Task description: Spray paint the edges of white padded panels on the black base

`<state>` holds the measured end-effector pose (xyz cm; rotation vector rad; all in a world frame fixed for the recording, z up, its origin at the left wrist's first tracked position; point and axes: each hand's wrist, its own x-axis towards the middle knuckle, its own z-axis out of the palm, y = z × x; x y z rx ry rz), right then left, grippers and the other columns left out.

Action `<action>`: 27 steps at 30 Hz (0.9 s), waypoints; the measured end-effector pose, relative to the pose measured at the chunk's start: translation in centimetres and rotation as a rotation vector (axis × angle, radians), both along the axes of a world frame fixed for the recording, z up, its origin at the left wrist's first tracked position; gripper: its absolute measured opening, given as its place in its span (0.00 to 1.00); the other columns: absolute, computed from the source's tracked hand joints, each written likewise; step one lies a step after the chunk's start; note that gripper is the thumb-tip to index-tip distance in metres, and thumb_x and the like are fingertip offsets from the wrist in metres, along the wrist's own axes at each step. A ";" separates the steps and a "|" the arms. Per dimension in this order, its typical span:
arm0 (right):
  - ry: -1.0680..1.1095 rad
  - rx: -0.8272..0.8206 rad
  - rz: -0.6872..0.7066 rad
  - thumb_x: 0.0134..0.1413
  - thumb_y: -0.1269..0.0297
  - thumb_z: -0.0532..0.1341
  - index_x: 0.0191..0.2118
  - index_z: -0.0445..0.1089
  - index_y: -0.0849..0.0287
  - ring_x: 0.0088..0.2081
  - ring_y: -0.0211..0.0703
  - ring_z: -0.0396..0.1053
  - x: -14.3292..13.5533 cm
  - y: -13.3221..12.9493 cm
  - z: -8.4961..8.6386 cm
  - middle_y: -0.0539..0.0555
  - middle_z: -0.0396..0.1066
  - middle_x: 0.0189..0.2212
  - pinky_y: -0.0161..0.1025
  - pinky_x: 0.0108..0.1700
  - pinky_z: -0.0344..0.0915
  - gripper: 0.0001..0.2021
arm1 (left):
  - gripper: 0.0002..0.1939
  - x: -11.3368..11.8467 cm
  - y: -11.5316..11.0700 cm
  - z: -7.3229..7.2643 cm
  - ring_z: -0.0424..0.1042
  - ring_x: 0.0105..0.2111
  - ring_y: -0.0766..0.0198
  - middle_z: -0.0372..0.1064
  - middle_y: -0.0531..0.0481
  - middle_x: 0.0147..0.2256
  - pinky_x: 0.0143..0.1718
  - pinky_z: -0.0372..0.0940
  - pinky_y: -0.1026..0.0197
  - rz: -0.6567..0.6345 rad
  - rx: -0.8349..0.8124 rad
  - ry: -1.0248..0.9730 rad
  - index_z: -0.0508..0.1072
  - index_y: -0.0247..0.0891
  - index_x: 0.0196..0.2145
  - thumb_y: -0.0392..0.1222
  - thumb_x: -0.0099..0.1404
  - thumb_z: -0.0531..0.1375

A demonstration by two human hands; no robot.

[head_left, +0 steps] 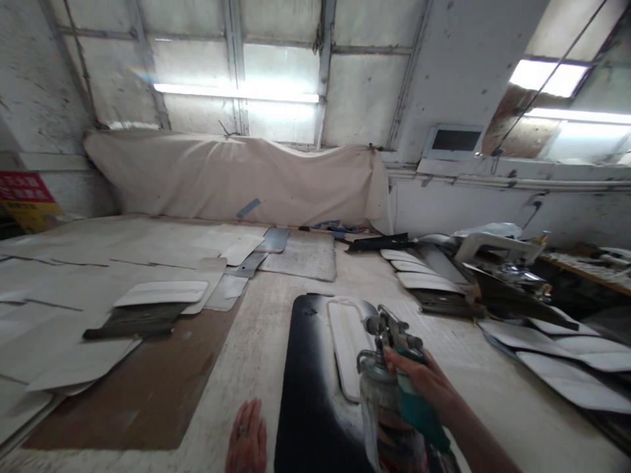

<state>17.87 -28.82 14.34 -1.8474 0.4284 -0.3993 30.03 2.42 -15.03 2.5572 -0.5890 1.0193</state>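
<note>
A metal spray gun (389,368) with a clear cup below and a teal handle is gripped in my right hand (426,381). Its head is over the right edge of a long white panel (346,348) with rounded corners. That panel lies on a black board (305,394), whose surface shows white overspray around the panel. My left hand (247,437) rests flat on the table left of the board, holding nothing, a ring on one finger.
White sheets (167,243) and a brown board (142,387) cover the left side. White panels (566,368) are stacked at the right, near a white sewing-machine-like device (497,248). A beige cloth (236,174) hangs behind the table (266,302).
</note>
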 end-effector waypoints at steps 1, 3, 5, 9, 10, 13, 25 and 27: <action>-0.001 0.000 -0.001 0.44 0.44 0.58 0.21 0.63 0.58 0.29 0.43 0.60 0.4 0.4 0.3 0.51 0.62 0.22 0.43 0.34 0.56 0.20 | 0.20 0.0 0.0 0.1 0.63 0.52 0.59 0.67 0.47 0.49 0.47 0.67 0.56 0.004 0.002 -0.009 0.63 0.37 0.53 0.40 0.64 0.46; 0.014 -0.007 -0.007 0.44 0.45 0.58 0.20 0.61 0.57 0.27 0.41 0.58 1.1 1.1 0.6 0.49 0.60 0.20 0.42 0.32 0.55 0.19 | 0.20 0.0 0.1 0.3 0.63 0.51 0.59 0.68 0.47 0.48 0.46 0.68 0.56 0.008 0.010 -0.039 0.63 0.37 0.52 0.40 0.64 0.47; -0.003 -0.016 -0.024 0.44 0.46 0.57 0.21 0.60 0.57 0.26 0.40 0.57 1.5 1.5 0.7 0.48 0.59 0.20 0.41 0.31 0.55 0.18 | 0.19 0.0 0.2 0.6 0.64 0.50 0.58 0.69 0.47 0.47 0.45 0.68 0.56 0.006 0.024 -0.070 0.64 0.36 0.51 0.40 0.64 0.48; 0.002 -0.048 -0.063 0.43 0.47 0.57 0.20 0.59 0.56 0.25 0.40 0.57 1.5 1.7 0.2 0.49 0.58 0.19 0.41 0.30 0.56 0.17 | 0.19 0.0 0.2 0.9 0.64 0.50 0.58 0.68 0.46 0.47 0.45 0.67 0.57 0.008 0.048 -0.101 0.63 0.35 0.51 0.39 0.63 0.48; 0.017 -0.050 -0.083 0.42 0.48 0.57 0.20 0.59 0.57 0.24 0.39 0.56 1.4 1.7 0.1 0.49 0.58 0.19 0.41 0.29 0.56 0.17 | 0.19 0.0 0.2 0.9 0.64 0.50 0.58 0.68 0.45 0.46 0.45 0.68 0.57 0.010 0.054 -0.111 0.64 0.34 0.51 0.39 0.63 0.48; 0.001 -0.045 -0.121 0.43 0.48 0.57 0.20 0.60 0.57 0.24 0.39 0.57 1.2 2.0 -0.3 0.49 0.59 0.19 0.40 0.28 0.56 0.16 | 0.18 0.0 0.2 0.9 0.65 0.49 0.58 0.69 0.45 0.46 0.44 0.68 0.57 0.016 0.069 -0.133 0.64 0.34 0.50 0.39 0.63 0.48; -0.024 0.008 -0.102 0.45 0.48 0.59 0.22 0.63 0.59 0.24 0.38 0.59 2.5 -0.1 -0.8 0.48 0.61 0.19 0.39 0.29 0.55 0.18 | 0.18 0.0 0.4 0.6 0.63 0.50 0.59 0.69 0.45 0.46 0.46 0.67 0.56 0.002 0.034 -0.128 0.64 0.34 0.50 0.39 0.63 0.47; -0.039 0.016 -0.117 0.44 0.48 0.60 0.22 0.64 0.59 0.25 0.39 0.60 2.3 -1.2 -1.3 0.48 0.63 0.19 0.39 0.29 0.56 0.17 | 0.19 0.1 0.5 0.3 0.63 0.51 0.58 0.69 0.45 0.46 0.46 0.66 0.56 -0.002 0.025 -0.114 0.64 0.34 0.50 0.39 0.63 0.47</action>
